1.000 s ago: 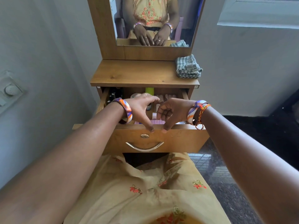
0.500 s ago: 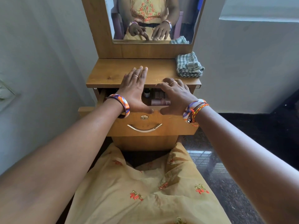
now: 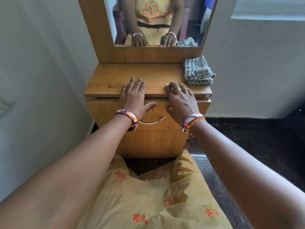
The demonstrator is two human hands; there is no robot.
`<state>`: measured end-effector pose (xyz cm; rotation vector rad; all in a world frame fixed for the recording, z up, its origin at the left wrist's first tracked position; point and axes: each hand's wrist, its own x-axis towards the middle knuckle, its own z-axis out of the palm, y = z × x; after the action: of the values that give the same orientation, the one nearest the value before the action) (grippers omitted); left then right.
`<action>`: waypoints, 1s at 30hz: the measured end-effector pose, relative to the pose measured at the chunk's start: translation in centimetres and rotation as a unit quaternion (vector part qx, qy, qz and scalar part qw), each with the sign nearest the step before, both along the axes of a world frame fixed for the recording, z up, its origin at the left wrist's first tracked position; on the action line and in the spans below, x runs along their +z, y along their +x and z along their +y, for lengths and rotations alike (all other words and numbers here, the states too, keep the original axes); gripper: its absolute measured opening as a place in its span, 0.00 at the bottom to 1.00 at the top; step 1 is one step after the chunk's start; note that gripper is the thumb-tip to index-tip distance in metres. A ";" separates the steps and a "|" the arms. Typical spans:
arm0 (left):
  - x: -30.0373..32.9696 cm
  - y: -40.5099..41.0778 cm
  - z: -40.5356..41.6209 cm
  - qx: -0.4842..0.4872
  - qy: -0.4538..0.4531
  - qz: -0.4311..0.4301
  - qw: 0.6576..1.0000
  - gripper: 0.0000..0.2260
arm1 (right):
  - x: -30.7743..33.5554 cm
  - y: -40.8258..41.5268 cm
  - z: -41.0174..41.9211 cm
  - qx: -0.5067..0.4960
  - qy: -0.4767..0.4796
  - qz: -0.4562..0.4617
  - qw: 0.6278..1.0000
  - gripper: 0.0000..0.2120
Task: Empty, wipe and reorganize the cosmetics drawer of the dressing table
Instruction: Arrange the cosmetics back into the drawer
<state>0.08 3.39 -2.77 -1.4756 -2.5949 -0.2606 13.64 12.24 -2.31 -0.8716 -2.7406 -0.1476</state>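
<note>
The wooden dressing table (image 3: 112, 80) stands in front of me, its drawer (image 3: 102, 113) pushed in flush under the top, so the cosmetics inside are hidden. A curved metal handle (image 3: 152, 121) sits on the drawer front. My left hand (image 3: 133, 96) lies flat with its fingers on the table top and its thumb on the drawer front. My right hand (image 3: 180, 99) rests the same way to the right, fingers spread. Neither hand holds anything.
A folded grey checked cloth (image 3: 198, 72) lies at the back right corner of the table top. The mirror (image 3: 158, 22) rises behind. A white wall (image 3: 41, 80) runs close on the left, dark floor (image 3: 264, 146) on the right. My lap in yellow fabric (image 3: 148, 204) is below.
The drawer was open with cosmetics showing; both hands pushed its front inward and it is now shut. The fingers slid up onto the table top.
</note>
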 end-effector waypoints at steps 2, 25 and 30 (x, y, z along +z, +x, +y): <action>-0.8 0.0 0.3 0.012 0.048 0.011 0.999 0.35 | -0.4 -0.5 0.3 -0.007 0.021 0.020 1.000 0.32; -4.3 -1.0 2.3 0.035 0.237 0.130 0.962 0.23 | -3.6 -2.7 1.8 -0.016 0.107 0.184 0.977 0.19; -3.6 -0.6 2.2 0.048 0.218 0.099 0.970 0.24 | -3.3 -2.8 1.7 -0.015 0.125 0.153 0.980 0.20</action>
<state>-0.57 5.59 -6.39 -1.1554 -2.2534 -0.5936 10.83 13.96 -5.56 -0.7910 -2.3624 -0.3266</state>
